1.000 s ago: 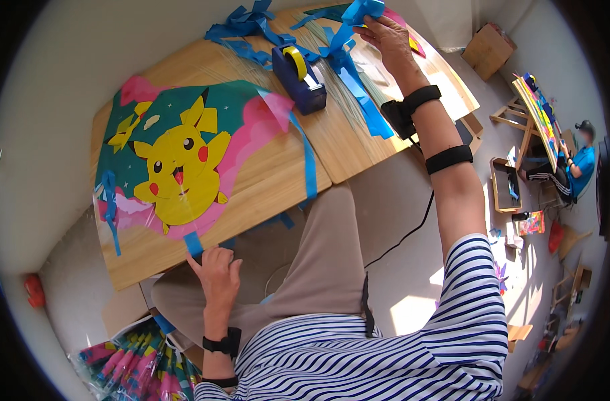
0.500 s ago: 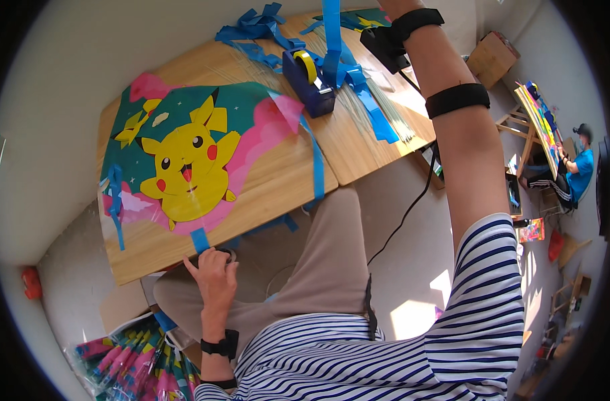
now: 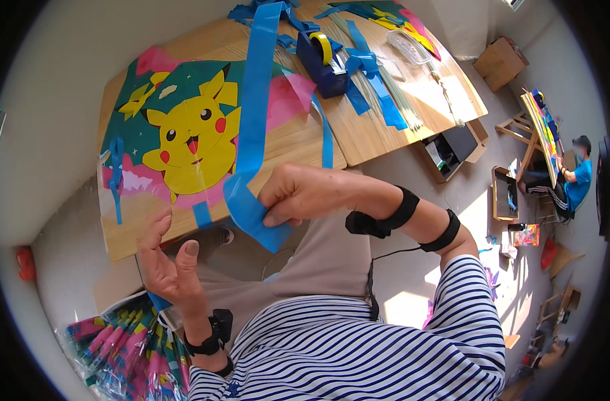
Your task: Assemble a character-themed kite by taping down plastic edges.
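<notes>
My right hand point(image 3: 288, 194) is closed on the end of a long blue ribbon point(image 3: 256, 87). The ribbon rises from my fingers across the table to its far side, and its held end folds over. Behind it lies a teal and pink printed sheet point(image 3: 185, 144) with a yellow cartoon creature, flat on the wooden table point(image 3: 288, 157). A short blue strip point(image 3: 202, 214) sits at the sheet's near edge, and another hangs in a loop point(image 3: 116, 170) on its left corner. Off the table's near edge, my left hand point(image 3: 171, 260) is open and holds nothing, fingers apart and palm turned inward.
A blue tape dispenser point(image 3: 324, 67) stands among thin rods point(image 3: 395, 87) and blue ribbon pieces. A clear plastic box point(image 3: 408, 47) is farther right. Folded printed sheets point(image 3: 128, 347) lie in plastic at lower left. Open boxes point(image 3: 452, 150) are on the floor; another person point(image 3: 575, 177) sits far right.
My right hand has come down from the far side of the table, drawing the blue ribbon toward me. My left hand has left the table's near edge, moved left and spread open.
</notes>
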